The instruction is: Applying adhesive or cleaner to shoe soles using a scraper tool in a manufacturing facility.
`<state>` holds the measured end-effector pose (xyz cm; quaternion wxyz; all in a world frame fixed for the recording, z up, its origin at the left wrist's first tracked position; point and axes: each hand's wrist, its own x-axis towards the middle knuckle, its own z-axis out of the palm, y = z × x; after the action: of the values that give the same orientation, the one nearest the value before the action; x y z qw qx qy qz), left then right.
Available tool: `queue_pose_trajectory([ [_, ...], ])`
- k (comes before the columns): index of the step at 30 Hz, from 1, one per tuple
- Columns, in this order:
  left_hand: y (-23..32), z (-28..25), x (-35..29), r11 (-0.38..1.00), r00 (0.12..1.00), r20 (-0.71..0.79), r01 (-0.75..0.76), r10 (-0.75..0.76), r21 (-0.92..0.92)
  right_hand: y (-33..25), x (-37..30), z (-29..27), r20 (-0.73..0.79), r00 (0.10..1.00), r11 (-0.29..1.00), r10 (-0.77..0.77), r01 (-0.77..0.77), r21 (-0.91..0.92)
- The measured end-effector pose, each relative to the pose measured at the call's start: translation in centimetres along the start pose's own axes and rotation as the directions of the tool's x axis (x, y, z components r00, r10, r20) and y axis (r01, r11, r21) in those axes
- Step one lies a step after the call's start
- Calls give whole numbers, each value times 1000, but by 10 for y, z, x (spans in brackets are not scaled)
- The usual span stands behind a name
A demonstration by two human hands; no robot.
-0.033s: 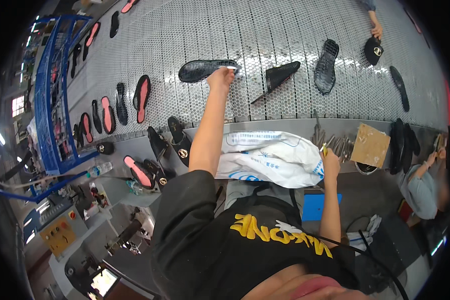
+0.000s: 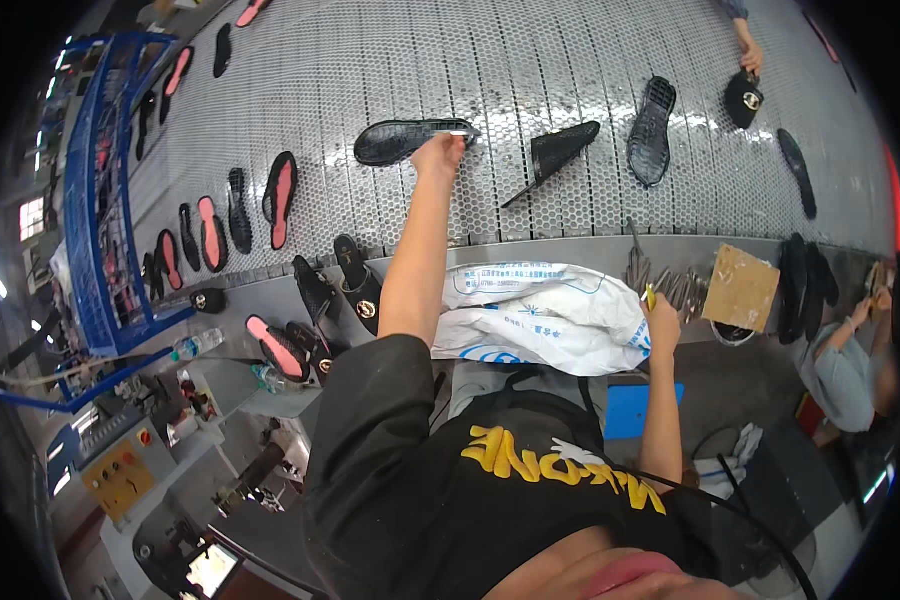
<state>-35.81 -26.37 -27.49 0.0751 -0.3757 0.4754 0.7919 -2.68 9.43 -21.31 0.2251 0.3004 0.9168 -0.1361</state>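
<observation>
Fingers [image 2: 457,146] of the left hand [image 2: 438,157] bend in over the right-hand end of a black outsole [image 2: 388,143], which lies lengthwise on a honeycomb-mesh conveyor [image 2: 430,60] at the upper centre of the frame. They are nearly closed, a small pale strip [image 2: 462,132] showing at their tips; whether they pinch the strip, the sole or both cannot be told. Right of centre, the right hand [image 2: 662,325] closes in a fist around a small yellow implement [image 2: 651,298], beside the edge of a white printed sack [image 2: 540,325] spread across the lower centre.

Work at the sole calls, it seems, for a light grip on the rim, fingertips clear of the surface and the piece flat on the mesh so it does not skid. The implement is best held with its tip away from the sack, which could snag. A black slipper upper [image 2: 564,150] tilts just to the right, leaving little room for a wide sweep. At the upper right, a co-worker's hand [image 2: 751,58] touches a black slipper with a gold emblem [image 2: 743,100].
</observation>
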Motion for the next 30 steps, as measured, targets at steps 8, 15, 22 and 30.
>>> queue_pose_trajectory([
  [8, -44, -30, 52, 999, 978, -210, 2, 5, 33, 10, 15, 15, 6, 996, 995, 87, -87, -48],
  [15, -14, -33, -39, 933, 977, -67, -174, 205, 315, 10, 18, 7, 33, 999, 998, 39, -40, 53],
  [22, 56, -173, -154, 377, 826, 99, -356, 556, 855, 49, 57, 39, 94, 995, 997, 38, -44, 66],
  [30, 95, -310, -101, -131, 982, 191, -191, -14, 973, 17, 17, 4, 24, 999, 990, -38, 35, 134],
])
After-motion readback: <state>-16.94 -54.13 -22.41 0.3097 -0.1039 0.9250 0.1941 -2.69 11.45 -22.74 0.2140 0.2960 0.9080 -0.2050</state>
